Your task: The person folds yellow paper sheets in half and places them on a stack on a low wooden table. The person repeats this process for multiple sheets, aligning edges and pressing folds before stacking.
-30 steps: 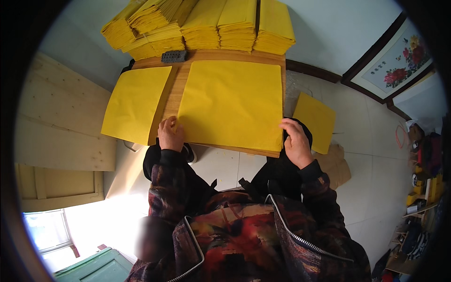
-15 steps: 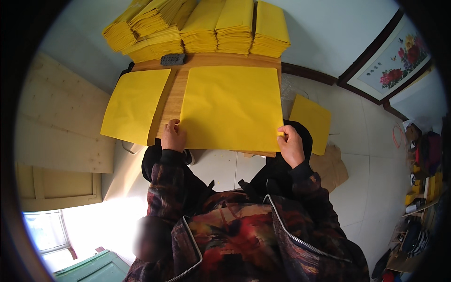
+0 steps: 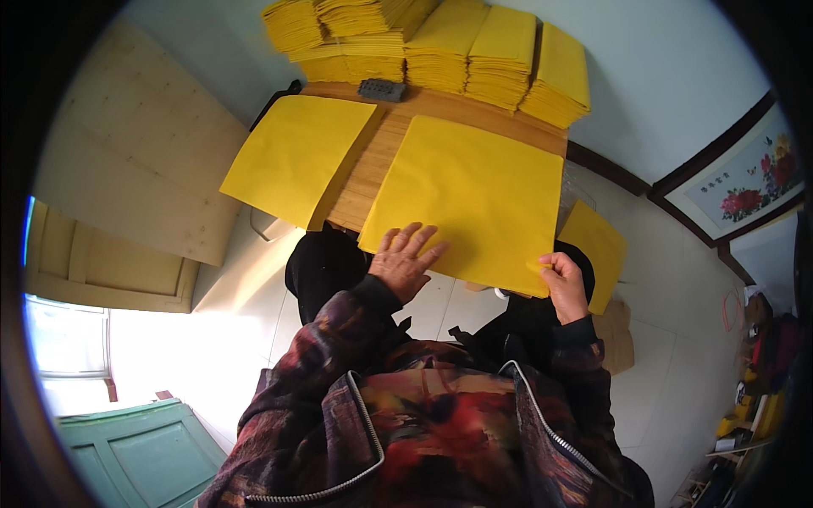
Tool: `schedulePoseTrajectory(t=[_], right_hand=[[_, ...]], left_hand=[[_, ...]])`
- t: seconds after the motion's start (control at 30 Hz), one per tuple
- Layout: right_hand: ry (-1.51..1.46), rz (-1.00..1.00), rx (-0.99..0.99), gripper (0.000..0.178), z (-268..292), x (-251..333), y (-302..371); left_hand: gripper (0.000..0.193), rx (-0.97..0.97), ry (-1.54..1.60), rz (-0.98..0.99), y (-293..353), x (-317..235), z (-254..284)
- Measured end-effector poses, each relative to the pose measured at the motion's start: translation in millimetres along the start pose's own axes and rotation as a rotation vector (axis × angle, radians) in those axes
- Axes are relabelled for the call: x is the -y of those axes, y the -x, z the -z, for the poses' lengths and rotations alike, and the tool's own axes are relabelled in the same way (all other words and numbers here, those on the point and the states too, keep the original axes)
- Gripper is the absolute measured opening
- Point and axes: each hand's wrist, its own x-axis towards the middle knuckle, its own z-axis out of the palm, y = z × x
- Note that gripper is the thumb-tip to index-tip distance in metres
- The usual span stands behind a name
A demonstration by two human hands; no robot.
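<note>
A large square yellow sheet [image 3: 478, 190], soft and paper-like, lies in front of me on the wooden table [image 3: 366, 175], its near edge reaching past the table edge. My left hand [image 3: 404, 264] rests on its near left part with fingers spread. At the near right corner, my right hand [image 3: 566, 286] pinches the sheet between thumb and fingers. Whether one layer or several lie under my hands, I cannot tell. Another pile of yellow sheets [image 3: 296, 157] lies to the left, overhanging the table's left side.
Thick folded yellow bundles [image 3: 436, 51] are stacked along the table's far side, with a dark grey block [image 3: 382, 90] before them. A yellow sheet [image 3: 597, 254] and brown paper [image 3: 616, 334] are low on the right. A framed flower picture [image 3: 745, 182] leans at the wall.
My left hand has let go of the sheet's left edge and moved right, spreading flat on top. The right hand keeps its corner. The view has turned, so the table appears tilted.
</note>
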Motion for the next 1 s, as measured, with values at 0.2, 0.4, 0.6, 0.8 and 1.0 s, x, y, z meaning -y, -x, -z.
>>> schedulePoseTrajectory(t=[0.2, 0.4, 0.6, 0.8, 1.0], right_hand=[[-0.019, -0.061, 0.07, 0.011, 6.0, 7.4, 7.4], [0.538, 0.233, -0.177, 0.021, -8.4, 33.0, 20.2], [0.81, 0.63, -0.072, 0.039, -45.9, 70.1, 42.3], [1.082, 0.753, 0.164, 0.021, -95.8, 63.5, 31.9], [1.03, 0.587, 0.216, 0.006, -100.2, 52.2, 7.1]], left_hand=[[0.043, -0.009, -0.034, -0.08, -16.8, 10.8, -15.0], [0.03, -0.041, 0.023, -0.086, -19.2, 16.7, -9.5], [0.019, -0.061, 0.037, -0.077, -26.0, 16.1, -5.7], [0.014, 0.008, 0.04, -0.026, -25.8, 12.7, 0.3], [0.022, -0.137, -0.026, -0.052, -28.0, 6.2, 3.6]])
